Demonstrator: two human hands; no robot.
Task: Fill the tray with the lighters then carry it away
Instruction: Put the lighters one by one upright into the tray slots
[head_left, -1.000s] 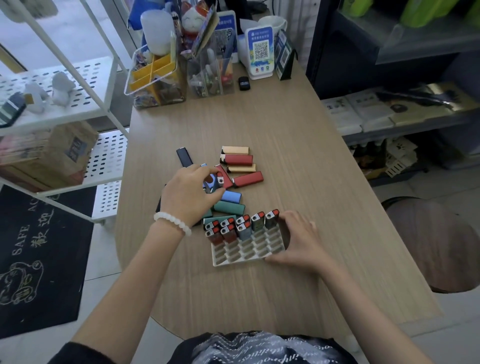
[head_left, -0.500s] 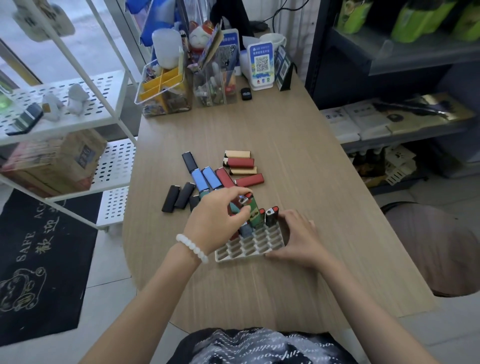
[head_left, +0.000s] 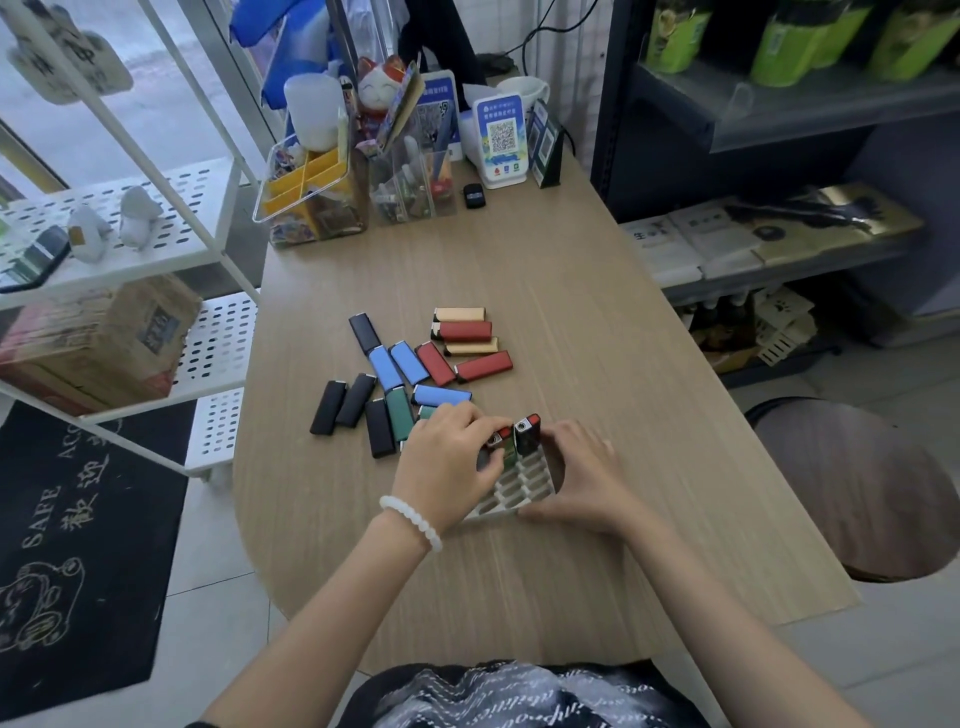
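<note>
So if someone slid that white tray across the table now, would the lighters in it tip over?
Probably not. The lighters stand upright in separate slots of the white tray, so the slot walls should steady them. The tray looks like thin moulded plastic, likely light and slightly bendy, so lifting by one edge might flex it. The right hand resting against it suggests it slides easily on the smooth table.

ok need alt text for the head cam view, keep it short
At a wooden table, a person's left hand sets a lighter into a white slotted tray that the right hand steadies. Loose black, blue, green, red and tan lighters lie just beyond.
</note>
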